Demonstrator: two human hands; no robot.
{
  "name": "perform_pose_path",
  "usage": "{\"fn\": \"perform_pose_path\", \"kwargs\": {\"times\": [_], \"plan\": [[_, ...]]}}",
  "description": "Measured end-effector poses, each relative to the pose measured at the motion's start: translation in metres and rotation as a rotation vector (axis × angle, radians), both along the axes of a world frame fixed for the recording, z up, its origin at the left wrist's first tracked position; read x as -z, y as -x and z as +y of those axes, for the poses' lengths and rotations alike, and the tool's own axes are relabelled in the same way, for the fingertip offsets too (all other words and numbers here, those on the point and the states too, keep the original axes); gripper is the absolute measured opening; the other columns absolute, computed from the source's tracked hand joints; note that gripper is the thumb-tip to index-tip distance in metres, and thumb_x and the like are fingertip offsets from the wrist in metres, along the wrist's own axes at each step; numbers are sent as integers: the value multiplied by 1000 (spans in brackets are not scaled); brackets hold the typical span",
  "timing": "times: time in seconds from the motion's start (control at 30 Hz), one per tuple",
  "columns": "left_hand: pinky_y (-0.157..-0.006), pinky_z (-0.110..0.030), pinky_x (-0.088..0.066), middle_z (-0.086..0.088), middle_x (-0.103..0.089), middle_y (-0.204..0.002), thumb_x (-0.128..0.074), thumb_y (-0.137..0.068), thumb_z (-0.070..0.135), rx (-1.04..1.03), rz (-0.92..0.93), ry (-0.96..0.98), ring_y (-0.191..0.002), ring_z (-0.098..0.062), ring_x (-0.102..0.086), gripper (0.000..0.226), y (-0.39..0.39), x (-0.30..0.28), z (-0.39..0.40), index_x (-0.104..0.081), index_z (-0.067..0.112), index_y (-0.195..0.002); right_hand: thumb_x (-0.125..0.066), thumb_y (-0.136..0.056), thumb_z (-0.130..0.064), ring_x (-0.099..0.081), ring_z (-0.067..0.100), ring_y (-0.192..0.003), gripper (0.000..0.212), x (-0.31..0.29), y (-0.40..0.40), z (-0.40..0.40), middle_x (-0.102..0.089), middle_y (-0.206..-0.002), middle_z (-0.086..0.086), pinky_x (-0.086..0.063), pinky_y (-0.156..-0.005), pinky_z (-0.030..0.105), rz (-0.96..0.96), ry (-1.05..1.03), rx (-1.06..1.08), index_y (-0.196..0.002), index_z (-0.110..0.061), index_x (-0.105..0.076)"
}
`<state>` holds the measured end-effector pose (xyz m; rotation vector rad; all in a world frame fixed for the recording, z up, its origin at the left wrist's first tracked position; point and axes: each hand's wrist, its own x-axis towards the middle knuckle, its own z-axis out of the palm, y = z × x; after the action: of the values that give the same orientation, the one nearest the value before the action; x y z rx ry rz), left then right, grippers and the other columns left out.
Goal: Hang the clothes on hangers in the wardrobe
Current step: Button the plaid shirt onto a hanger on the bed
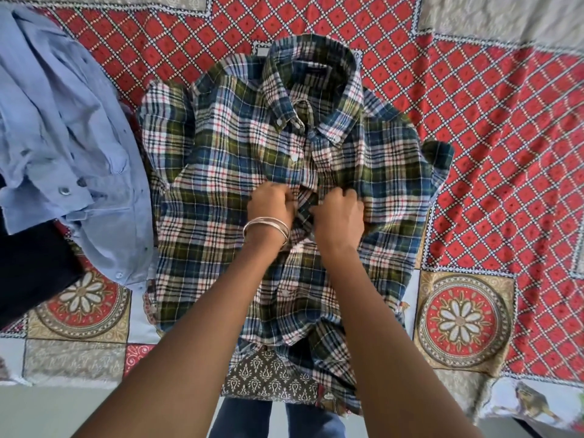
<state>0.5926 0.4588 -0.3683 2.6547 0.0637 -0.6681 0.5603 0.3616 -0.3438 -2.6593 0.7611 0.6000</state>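
Plaid shirt (pixel 252 159) of soft woven cotton lies flat at the bed's (pixel 493 128) centre; left hand (pixel 272 205) and right hand (pixel 338 213) pinch its buttoned front placket with curled fingers; crumpled blue shirt (pixel 63 128) at nine o'clock

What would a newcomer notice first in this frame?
A plaid button-down shirt lies spread flat in the centre of a red patterned bedsheet. The left hand and the right hand pinch its button placket at mid-chest. A crumpled light blue shirt lies at the far left.
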Motion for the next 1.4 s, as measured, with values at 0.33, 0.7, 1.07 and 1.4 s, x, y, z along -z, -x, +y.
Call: {"fn": "perform_pose_path", "kwargs": {"times": [0.33,0.7,1.07,1.4], "plan": [[-77,-34,-53,-12,-71,-89,-65,-88,18,-352,65,53,-87,-28,-65,11,2,8,-3,-72,10,-89,-52,-96,-22,-52,39,-109,26,7,-6,7,-51,-119,22,-52,-72,43,102,72,57,-112,-1,-53],[-69,-24,-50,-5,-69,-82,-68,-85,14,-387,127,259,-70,-16,-62,7,-2,6,6,-70,7,-83,-58,-93,-15,-37,34,-121,15,13,-17,-1,-43,-127,19,-45,-66,42,44,-34,239,-83,-4,-58],[-68,-38,-60,-8,-71,-75,-74,-79,7,-468,69,390,-66,-23,-68,7,1,9,6,-73,7,-87,-62,-94,-19,-35,36,-122,24,17,-15,1,-38,-129,18,-51,-82,48,38,-25,236,-79,-5,-50],[-68,-40,-60,-3,-67,-71,-74,-79,6,-439,31,478,-71,-23,-69,6,3,0,6,-74,9,-85,-66,-89,-16,-49,18,-58,21,6,-5,-21,-55,-63,4,-46,-53,40,-332,-878,732,-69,-13,-60]]}}
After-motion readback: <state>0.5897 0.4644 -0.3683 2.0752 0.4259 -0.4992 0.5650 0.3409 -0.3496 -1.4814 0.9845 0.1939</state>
